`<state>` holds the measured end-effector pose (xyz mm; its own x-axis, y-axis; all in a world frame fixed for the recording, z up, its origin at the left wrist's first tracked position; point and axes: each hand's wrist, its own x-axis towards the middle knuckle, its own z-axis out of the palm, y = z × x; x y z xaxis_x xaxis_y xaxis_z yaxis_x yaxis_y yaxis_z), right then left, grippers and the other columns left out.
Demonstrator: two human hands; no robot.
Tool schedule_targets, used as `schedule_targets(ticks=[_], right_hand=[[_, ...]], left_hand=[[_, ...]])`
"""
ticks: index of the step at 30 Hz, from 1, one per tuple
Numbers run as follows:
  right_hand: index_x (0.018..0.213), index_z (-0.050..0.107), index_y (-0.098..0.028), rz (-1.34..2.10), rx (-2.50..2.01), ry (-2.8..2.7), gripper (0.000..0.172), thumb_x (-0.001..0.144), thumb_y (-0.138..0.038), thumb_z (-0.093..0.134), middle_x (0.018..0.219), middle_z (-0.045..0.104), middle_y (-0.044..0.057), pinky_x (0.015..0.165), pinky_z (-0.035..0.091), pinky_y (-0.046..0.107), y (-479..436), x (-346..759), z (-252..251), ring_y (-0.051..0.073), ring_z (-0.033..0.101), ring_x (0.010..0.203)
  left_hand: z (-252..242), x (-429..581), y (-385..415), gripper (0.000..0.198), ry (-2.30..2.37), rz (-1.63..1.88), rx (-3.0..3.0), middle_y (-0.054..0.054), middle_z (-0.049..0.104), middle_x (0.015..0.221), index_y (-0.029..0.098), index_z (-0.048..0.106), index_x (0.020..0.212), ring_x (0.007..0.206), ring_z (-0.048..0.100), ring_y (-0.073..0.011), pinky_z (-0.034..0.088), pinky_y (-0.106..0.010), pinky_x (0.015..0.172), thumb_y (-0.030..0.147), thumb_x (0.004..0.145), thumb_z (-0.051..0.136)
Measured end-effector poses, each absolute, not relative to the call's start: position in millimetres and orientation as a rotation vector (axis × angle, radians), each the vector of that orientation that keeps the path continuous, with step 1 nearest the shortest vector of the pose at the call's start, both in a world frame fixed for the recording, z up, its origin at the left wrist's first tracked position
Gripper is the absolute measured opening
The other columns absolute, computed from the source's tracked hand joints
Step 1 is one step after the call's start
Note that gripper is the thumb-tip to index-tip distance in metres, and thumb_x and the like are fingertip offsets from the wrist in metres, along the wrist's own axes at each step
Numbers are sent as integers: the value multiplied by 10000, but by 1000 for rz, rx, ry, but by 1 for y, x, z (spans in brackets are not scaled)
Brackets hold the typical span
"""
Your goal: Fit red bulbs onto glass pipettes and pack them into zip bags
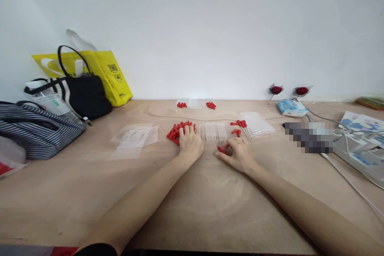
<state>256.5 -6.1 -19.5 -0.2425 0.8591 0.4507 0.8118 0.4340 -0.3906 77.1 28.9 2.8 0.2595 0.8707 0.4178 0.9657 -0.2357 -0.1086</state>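
Observation:
My left hand (190,141) lies on the wooden table (192,192), fingers stretched forward, touching a pile of small red caps (175,132). A row of clear plastic tubes (214,131) lies just beyond both hands. My right hand (237,153) rests beside it with fingers curled, pinching one red cap (221,150) at its fingertips. A few capped tubes (241,125) lie to the right of the row, next to a clear bag (257,123).
Empty clear bags (135,139) lie at left. Striped bag (36,128), black bag (85,94) and yellow bag (111,76) crowd the far left. Small bags with red caps (195,104) sit by the wall. Cables, a blue packet (291,107) and boxes (360,144) fill the right.

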Motion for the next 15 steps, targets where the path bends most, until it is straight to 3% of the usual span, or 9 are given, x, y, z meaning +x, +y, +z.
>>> schedule_targets(ticks=[7, 15], right_hand=[[754, 526, -213, 123, -1477, -2038, 125, 737, -336, 539, 702, 618, 7, 694, 316, 328, -3, 252, -29, 186, 535, 728], [824, 533, -202, 146, -1485, -2035, 142, 754, -325, 522, 742, 630, 26, 703, 328, 342, -3, 253, -31, 202, 538, 767]], left_hand=[[0, 80, 34, 182, -1663, -340, -2111, -160, 569, 933, 119, 656, 773, 927, 422, -305, 296, -479, 827, 180, 706, 499], [5, 83, 23, 239, -1713, -366, -2190, -192, 562, 899, 87, 659, 749, 937, 415, -317, 283, -481, 809, 118, 765, 422]])
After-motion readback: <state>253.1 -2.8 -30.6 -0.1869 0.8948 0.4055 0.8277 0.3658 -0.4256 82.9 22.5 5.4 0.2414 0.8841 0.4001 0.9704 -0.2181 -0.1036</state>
